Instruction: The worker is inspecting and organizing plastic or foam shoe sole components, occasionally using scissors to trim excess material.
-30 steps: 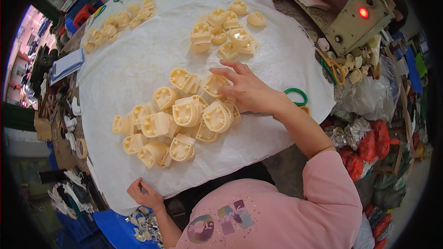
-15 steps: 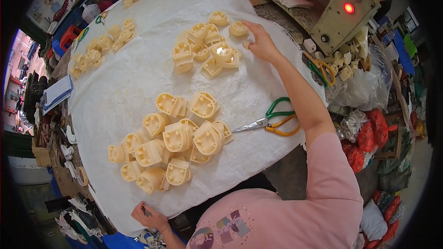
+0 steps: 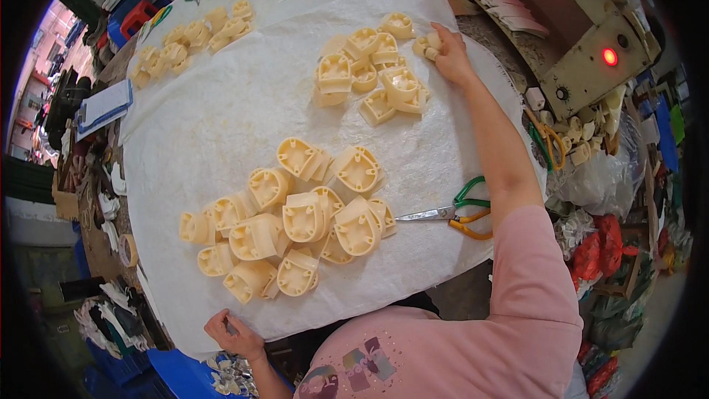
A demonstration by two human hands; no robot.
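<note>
Right hand point(image 3: 453, 60) has drawn its fingers in on a lone cream plastic part point(image 3: 422, 46), which now looks tipped over compared with half a second ago. Only got the head view: that part sits just right of the far pile point(image 3: 399, 89) on the white-covered worktop point(image 3: 221, 114). Grip's mostly closed, pinching its right side; can't tell how firmly. Left hand point(image 3: 236, 338) is loosely curled at the near edge, nothing visible in it. Scissors point(image 3: 445, 213) point at the near pile point(image 3: 299, 222). Imo a weak pinch could drop the part, and a low forearm sweep could snag those handles.
</note>
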